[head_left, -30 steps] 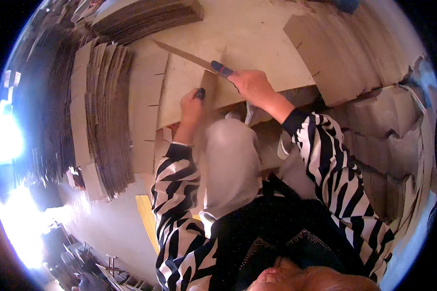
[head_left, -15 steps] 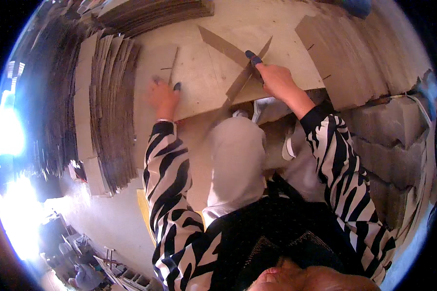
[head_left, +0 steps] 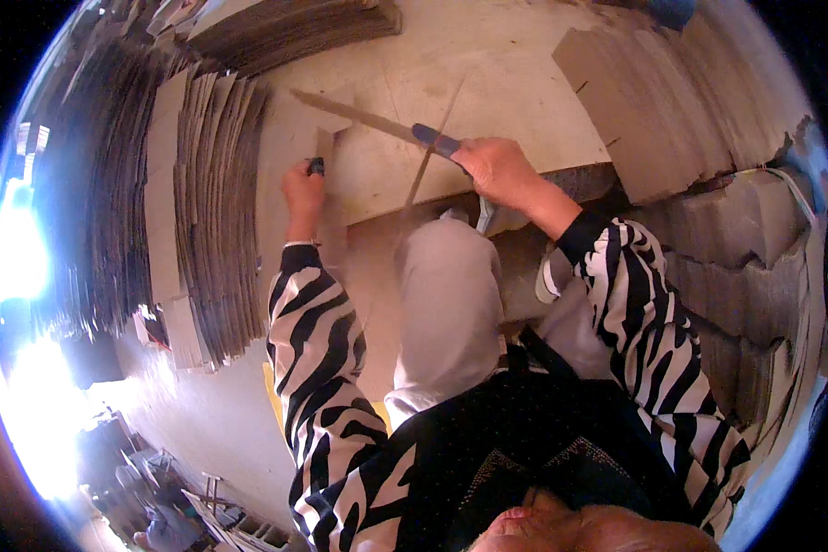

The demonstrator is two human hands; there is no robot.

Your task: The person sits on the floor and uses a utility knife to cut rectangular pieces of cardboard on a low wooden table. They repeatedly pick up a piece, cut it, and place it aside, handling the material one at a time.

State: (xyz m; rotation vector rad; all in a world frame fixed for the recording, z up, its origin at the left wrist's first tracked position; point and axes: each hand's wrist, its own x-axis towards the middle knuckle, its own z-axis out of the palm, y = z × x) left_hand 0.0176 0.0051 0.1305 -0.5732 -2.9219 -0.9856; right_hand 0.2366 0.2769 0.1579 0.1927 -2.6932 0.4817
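My right hand [head_left: 501, 173], with dark coverings on its fingertips, pinches two slotted cardboard strips [head_left: 359, 115] fitted together in a cross. They are held above the pale wooden tabletop [head_left: 391, 170], one arm of the cross pointing far left. Left of it, my left hand [head_left: 304, 195] is closed, a dark covering on its thumb. A blurred upright cardboard piece [head_left: 326, 145] stands right at its fingers and appears to be gripped by them. Motion smears the lower part of that piece.
A long row of upright cardboard strips [head_left: 216, 212] stands to the left. More stacked cardboard [head_left: 294, 37] lies at the far edge, and larger cardboard sheets [head_left: 644, 120] lie on the right. Below those sheets are further piled cardboard layers [head_left: 736, 230]. My knees are under the table's near edge.
My right hand has brought the crossed strips to the left and turned them. My left hand, blurred with fingers spread before, is now closed beside an upright cardboard piece.
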